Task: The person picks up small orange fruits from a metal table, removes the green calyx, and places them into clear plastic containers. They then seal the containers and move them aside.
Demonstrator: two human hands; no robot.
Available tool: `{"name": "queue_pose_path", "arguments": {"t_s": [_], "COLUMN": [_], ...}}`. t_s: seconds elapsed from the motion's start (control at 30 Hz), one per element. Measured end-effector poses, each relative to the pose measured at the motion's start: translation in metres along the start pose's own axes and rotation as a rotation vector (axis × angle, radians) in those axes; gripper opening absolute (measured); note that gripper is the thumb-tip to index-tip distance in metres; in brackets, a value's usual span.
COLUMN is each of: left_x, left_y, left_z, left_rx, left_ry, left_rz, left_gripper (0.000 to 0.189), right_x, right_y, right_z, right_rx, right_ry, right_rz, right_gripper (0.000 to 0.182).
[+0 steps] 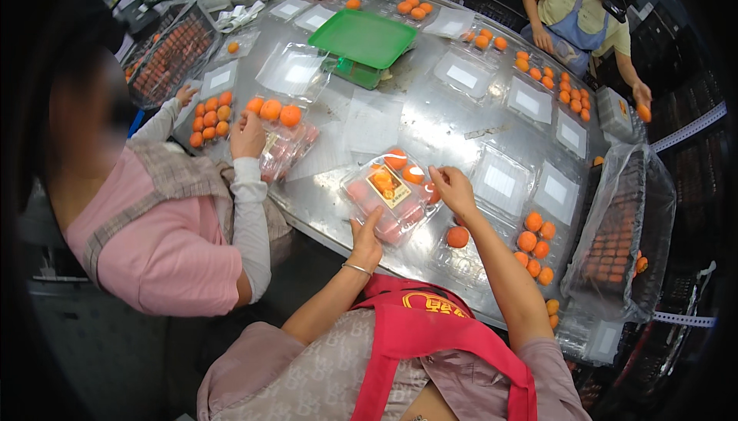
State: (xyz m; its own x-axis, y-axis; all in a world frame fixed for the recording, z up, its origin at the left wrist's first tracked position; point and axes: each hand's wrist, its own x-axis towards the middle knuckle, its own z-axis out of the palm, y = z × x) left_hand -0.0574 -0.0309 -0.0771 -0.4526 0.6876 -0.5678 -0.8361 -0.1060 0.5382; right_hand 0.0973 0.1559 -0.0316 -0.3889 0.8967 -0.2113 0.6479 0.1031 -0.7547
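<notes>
My left hand (368, 242) grips the near edge of a clear plastic fruit box (410, 213), its thumb on top. A picture label (390, 186) with writing sits on the box, and fruit shows hazily through the plastic. Along its far right side, bright orange fruits (413, 173) lie in a row. Beside the nearest of these, my right hand (455, 190) has thumb and forefinger close together; whether they pinch the fruit or the plastic is unclear. Under my right forearm, a clear tray (455, 262) holds a loose orange fruit (457, 237).
A green weighing scale (364, 37) stands on the metal table (426, 124). Open clear boxes with white pads (499, 181) and fruit-filled trays (535, 242) surround it. A plastic-lined crate (617, 236) is at right. A co-worker (173, 219) works close on my left; others stand across.
</notes>
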Motion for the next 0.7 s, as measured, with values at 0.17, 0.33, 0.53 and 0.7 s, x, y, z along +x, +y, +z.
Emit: {"name": "queue_pose_path", "arguments": {"t_s": [0.17, 0.33, 0.53, 0.7], "left_x": [0.068, 0.194, 0.354, 0.426], "left_y": [0.055, 0.13, 0.19, 0.188], "left_z": [0.076, 0.201, 0.285, 0.295], "left_rx": [-0.064, -0.13, -0.128, 0.008], "left_ry": [-0.177, -0.428, -0.208, 0.09], "left_rz": [0.161, 0.297, 0.5, 0.401], "left_gripper": [0.067, 0.063, 0.066, 0.098], "right_x": [0.058, 0.096, 0.047, -0.077], "right_y": [-0.064, -0.108, -0.021, 0.082], "right_z": [-0.047, -0.097, -0.101, -0.091], "right_rx": [0.455, 0.566, 0.529, 0.499], "right_ry": [0.143, 0.271, 0.218, 0.39], "right_rz": [-0.2, -0.303, -0.15, 0.189], "right_gripper": [0.047, 0.059, 0.058, 0.056]}}
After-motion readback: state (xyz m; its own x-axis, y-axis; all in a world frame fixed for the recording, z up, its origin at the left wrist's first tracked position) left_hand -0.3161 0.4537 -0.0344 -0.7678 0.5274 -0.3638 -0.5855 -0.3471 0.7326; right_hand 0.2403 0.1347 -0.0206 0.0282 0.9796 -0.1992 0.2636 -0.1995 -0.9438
